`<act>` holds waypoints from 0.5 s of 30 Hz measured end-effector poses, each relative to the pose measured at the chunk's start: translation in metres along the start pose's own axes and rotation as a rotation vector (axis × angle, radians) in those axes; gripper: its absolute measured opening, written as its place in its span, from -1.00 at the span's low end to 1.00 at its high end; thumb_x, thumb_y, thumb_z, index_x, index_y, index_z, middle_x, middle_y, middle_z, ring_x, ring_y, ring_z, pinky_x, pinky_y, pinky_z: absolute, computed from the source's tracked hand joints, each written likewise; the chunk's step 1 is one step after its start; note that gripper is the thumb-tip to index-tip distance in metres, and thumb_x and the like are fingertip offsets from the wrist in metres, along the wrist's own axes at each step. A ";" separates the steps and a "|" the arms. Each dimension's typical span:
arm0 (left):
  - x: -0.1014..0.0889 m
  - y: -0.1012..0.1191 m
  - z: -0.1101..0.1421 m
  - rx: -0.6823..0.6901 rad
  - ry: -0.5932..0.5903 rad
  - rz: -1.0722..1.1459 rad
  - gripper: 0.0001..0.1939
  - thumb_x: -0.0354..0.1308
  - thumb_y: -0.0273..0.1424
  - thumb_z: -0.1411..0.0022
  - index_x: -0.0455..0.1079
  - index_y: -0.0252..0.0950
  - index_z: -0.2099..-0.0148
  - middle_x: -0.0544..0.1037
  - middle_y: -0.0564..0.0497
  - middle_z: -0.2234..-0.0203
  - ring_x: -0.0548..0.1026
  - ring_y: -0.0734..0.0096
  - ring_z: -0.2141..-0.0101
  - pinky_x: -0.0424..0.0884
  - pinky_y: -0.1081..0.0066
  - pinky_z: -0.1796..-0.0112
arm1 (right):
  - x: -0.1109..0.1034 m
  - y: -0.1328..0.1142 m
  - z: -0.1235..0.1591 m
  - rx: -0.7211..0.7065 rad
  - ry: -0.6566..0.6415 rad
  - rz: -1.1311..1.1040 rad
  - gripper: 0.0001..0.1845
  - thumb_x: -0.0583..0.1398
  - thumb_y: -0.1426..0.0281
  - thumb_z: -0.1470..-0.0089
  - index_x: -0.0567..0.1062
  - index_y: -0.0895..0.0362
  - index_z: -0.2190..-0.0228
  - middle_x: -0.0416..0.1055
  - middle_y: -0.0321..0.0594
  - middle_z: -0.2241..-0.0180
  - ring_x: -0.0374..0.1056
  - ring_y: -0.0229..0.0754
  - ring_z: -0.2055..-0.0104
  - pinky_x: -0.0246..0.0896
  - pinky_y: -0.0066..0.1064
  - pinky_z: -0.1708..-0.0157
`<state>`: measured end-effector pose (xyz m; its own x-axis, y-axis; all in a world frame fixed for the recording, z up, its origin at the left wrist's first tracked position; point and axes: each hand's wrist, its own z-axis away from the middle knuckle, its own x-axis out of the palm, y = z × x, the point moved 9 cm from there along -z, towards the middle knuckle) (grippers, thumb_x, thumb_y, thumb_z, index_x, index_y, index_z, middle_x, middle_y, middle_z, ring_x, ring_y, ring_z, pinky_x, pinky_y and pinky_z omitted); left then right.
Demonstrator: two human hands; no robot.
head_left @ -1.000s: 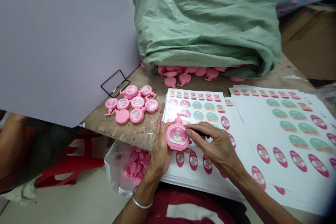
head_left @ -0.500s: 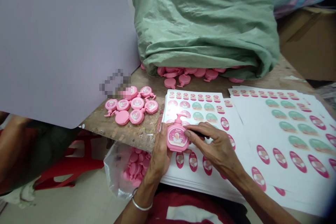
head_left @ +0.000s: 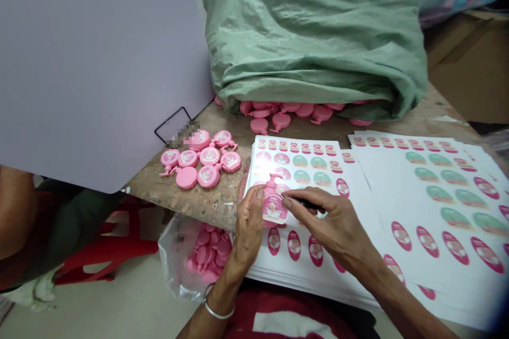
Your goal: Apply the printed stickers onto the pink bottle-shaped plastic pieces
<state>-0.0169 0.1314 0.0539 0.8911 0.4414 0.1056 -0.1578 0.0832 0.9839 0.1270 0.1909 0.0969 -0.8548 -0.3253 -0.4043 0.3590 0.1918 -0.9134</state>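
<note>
A pink toy pump bottle (head_left: 273,184) stands upright above the sticker sheets, its spout pointing right. My left hand (head_left: 248,225) is closed around its left side, thumb at the front edge. A pink "BABY" label (head_left: 274,206) covers the bottle's face. My right hand (head_left: 324,214) pinches a slim black-handled tool (head_left: 308,203), whose tip is at the label's upper right edge; its exact kind is unclear. Below the bottle lies a stack of white sticker sheets (head_left: 278,270) with pink and green labels.
Several labelled pink bottles (head_left: 209,156) lie left on the wooden table. More spill from under a green sack (head_left: 314,37) behind. A plastic bag (head_left: 170,259) of pink pieces hangs below the table edge. Further sticker sheets (head_left: 389,180) spread right. A grey panel (head_left: 99,63) borders the left.
The bottle has turned slightly in my left hand. The tool's tip stays near the label's edge, and both hands have shifted slightly right in view.
</note>
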 end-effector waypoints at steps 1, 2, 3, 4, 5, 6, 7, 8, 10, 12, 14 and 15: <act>-0.003 0.002 0.000 0.016 0.024 -0.017 -0.65 0.06 -0.17 -0.30 0.52 -0.23 0.04 0.51 -0.10 -0.02 0.37 0.10 -0.11 0.34 0.32 -0.06 | 0.002 0.000 0.000 0.002 -0.042 0.020 -0.76 0.25 0.18 -0.06 0.64 0.05 0.34 0.58 -0.23 0.36 0.45 -0.16 0.35 0.40 -0.35 0.29; -0.006 0.003 -0.001 0.023 0.057 -0.028 -0.66 0.06 -0.15 -0.29 0.53 -0.23 0.09 0.54 -0.11 0.05 0.41 0.10 -0.06 0.35 0.29 -0.05 | 0.004 0.003 0.001 0.021 -0.088 0.024 -0.74 0.24 0.16 -0.06 0.63 0.04 0.30 0.58 -0.22 0.32 0.46 -0.15 0.32 0.40 -0.34 0.26; -0.010 0.003 -0.002 0.018 0.090 -0.028 -0.67 0.08 -0.14 -0.27 0.53 -0.23 0.12 0.56 -0.12 0.11 0.44 0.09 -0.01 0.38 0.27 -0.03 | 0.005 0.007 0.001 0.051 -0.120 0.019 -0.71 0.25 0.14 -0.05 0.63 0.04 0.26 0.58 -0.22 0.29 0.47 -0.14 0.29 0.40 -0.33 0.23; -0.013 0.003 -0.002 0.002 0.116 -0.018 -0.66 0.10 -0.12 -0.25 0.52 -0.23 0.14 0.56 -0.11 0.17 0.46 0.09 0.03 0.42 0.25 0.00 | 0.004 0.011 0.002 0.086 -0.139 0.013 -0.67 0.27 0.11 -0.02 0.62 0.04 0.23 0.58 -0.20 0.25 0.47 -0.12 0.26 0.40 -0.33 0.22; -0.015 0.002 -0.003 -0.018 0.132 -0.005 -0.65 0.11 -0.10 -0.24 0.51 -0.23 0.15 0.56 -0.11 0.21 0.47 0.08 0.05 0.45 0.24 0.05 | 0.003 0.015 0.002 0.116 -0.144 0.006 -0.62 0.29 0.09 0.02 0.62 0.04 0.21 0.57 -0.19 0.23 0.47 -0.11 0.24 0.39 -0.33 0.23; -0.016 0.001 -0.004 -0.036 0.134 0.003 -0.64 0.11 -0.08 -0.23 0.51 -0.24 0.15 0.56 -0.10 0.23 0.47 0.08 0.06 0.48 0.24 0.07 | 0.003 0.019 0.002 0.141 -0.147 -0.004 -0.59 0.31 0.08 0.06 0.62 0.05 0.20 0.56 -0.19 0.23 0.45 -0.11 0.25 0.39 -0.34 0.26; -0.016 0.001 -0.004 -0.044 0.129 -0.002 -0.63 0.11 -0.07 -0.23 0.50 -0.24 0.13 0.55 -0.10 0.22 0.46 0.07 0.04 0.48 0.24 0.08 | 0.003 0.021 0.001 0.159 -0.153 -0.021 -0.57 0.32 0.06 0.09 0.62 0.06 0.21 0.55 -0.19 0.26 0.44 -0.14 0.29 0.37 -0.36 0.32; -0.016 0.002 -0.004 -0.041 0.125 -0.021 -0.62 0.09 -0.07 -0.24 0.50 -0.24 0.11 0.55 -0.11 0.19 0.43 0.07 -0.01 0.46 0.24 0.04 | 0.005 0.023 0.001 0.171 -0.171 -0.046 -0.56 0.32 0.06 0.10 0.61 0.07 0.23 0.53 -0.20 0.32 0.40 -0.18 0.35 0.34 -0.39 0.39; -0.017 0.002 -0.003 -0.030 0.137 -0.087 -0.60 0.03 -0.07 -0.28 0.51 -0.22 0.07 0.52 -0.11 0.07 0.34 0.10 -0.12 0.34 0.24 -0.09 | 0.012 0.023 0.000 0.183 -0.216 -0.115 -0.58 0.30 0.05 0.07 0.59 0.09 0.26 0.44 -0.27 0.45 0.27 -0.29 0.48 0.22 -0.44 0.50; -0.016 0.001 -0.002 -0.020 0.136 -0.132 -0.58 -0.01 -0.08 -0.32 0.50 -0.21 0.03 0.48 -0.10 -0.03 0.31 0.13 -0.15 0.20 0.25 -0.18 | 0.019 0.023 -0.002 0.200 -0.233 -0.184 -0.60 0.28 0.06 0.03 0.56 0.12 0.31 0.31 -0.34 0.54 0.12 -0.35 0.54 0.10 -0.47 0.55; -0.013 -0.001 -0.001 -0.005 0.104 -0.135 -0.58 -0.04 -0.10 -0.34 0.48 -0.22 -0.01 0.48 -0.11 -0.05 0.34 0.14 -0.13 0.16 0.24 -0.20 | 0.024 0.023 -0.003 0.221 -0.229 -0.235 -0.63 0.30 0.08 0.05 0.52 0.14 0.38 0.21 -0.38 0.58 0.04 -0.36 0.55 0.01 -0.47 0.55; -0.011 -0.003 -0.001 0.000 0.078 -0.132 -0.57 -0.05 -0.11 -0.34 0.47 -0.22 -0.03 0.48 -0.12 -0.05 0.35 0.14 -0.13 0.16 0.24 -0.19 | 0.026 0.023 -0.004 0.226 -0.229 -0.258 -0.64 0.31 0.09 0.07 0.49 0.15 0.43 0.17 -0.39 0.58 0.02 -0.36 0.54 -0.01 -0.47 0.55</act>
<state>-0.0269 0.1266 0.0497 0.8685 0.4943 -0.0363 -0.0415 0.1456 0.9885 0.1112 0.1905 0.0653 -0.8315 -0.5382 -0.1374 0.2389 -0.1233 -0.9632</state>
